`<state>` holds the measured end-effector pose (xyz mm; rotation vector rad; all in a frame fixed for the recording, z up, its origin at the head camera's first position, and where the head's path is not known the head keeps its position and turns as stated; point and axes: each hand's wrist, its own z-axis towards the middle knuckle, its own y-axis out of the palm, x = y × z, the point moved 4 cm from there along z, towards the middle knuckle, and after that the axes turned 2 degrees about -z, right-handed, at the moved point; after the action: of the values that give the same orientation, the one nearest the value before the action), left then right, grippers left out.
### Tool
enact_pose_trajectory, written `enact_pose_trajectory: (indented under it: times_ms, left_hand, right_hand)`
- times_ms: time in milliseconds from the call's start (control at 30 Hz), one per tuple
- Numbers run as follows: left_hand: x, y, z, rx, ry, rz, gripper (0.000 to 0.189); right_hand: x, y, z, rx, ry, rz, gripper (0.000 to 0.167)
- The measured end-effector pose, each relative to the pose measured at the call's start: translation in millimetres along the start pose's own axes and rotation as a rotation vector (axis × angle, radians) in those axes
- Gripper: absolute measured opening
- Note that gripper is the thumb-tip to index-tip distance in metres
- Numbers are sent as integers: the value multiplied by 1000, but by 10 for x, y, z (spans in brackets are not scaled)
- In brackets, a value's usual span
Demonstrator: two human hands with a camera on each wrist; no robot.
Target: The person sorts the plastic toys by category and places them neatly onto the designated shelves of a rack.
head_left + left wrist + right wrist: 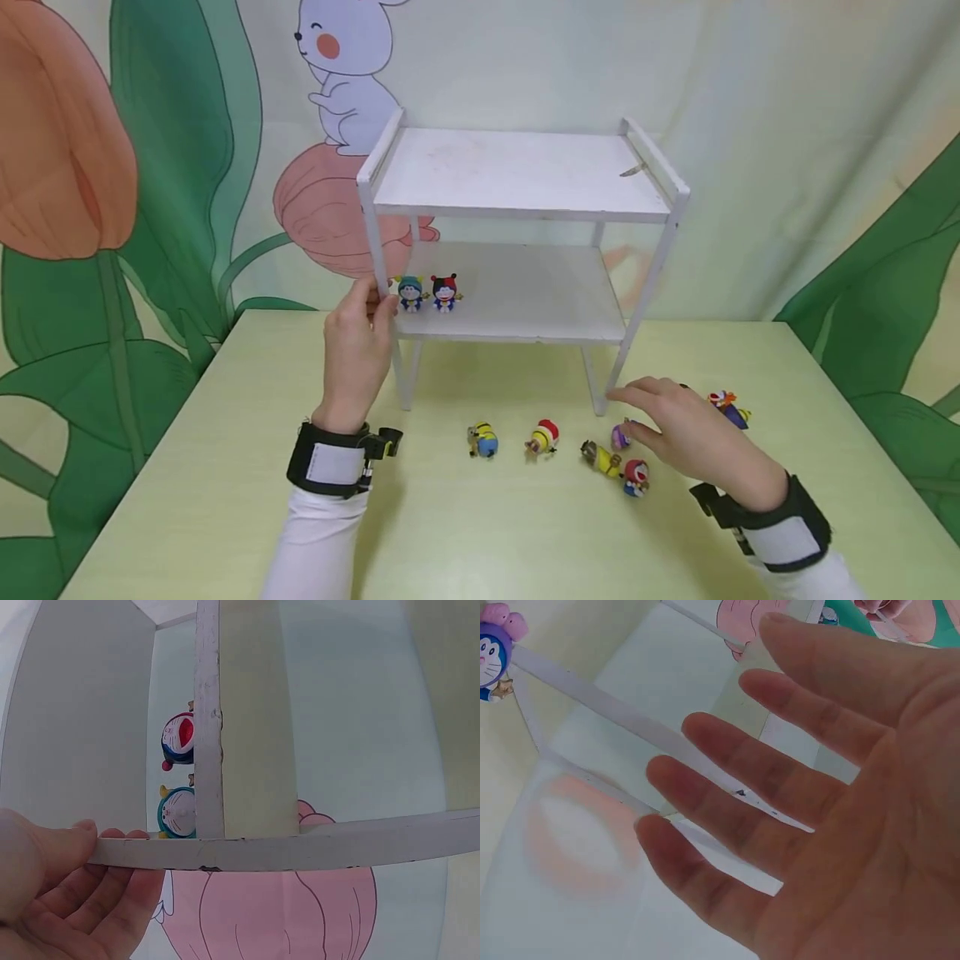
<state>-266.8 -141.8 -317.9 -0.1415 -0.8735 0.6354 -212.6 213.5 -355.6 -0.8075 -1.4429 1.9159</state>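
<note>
My left hand (355,350) grips the front left post of a small white two-tier shelf (525,175), thumb on one side and fingers curled behind, as the left wrist view shows. Beside it on the lower tier stand two figurines, one with a teal hood (410,293) and one with a red-and-black hood (444,292). With fingers spread and holding nothing, my right hand (686,429) hovers by the shelf's front right leg. A purple-hooded figurine (620,437), partly hidden by that hand's thumb, lies below it; its face shows in the right wrist view.
In front of the shelf lie a yellow-and-blue figurine (483,439), a red-capped one (543,437), a yellow one with a brown head (601,458) and a red-hooded one (635,477). More figurines (729,409) lie beyond my right hand. A printed curtain (750,167) hangs behind the table.
</note>
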Motion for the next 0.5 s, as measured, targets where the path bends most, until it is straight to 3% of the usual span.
enact_pose_trajectory:
  times_ms: [167, 500]
  left_hand:
    - [14, -16, 12, 4, 3, 4, 18]
    - [-2, -15, -7, -4, -6, 13, 19]
  right_hand:
    - [57, 22, 28, -22, 24, 10, 43]
    - [250, 262, 41, -110, 60, 40, 39]
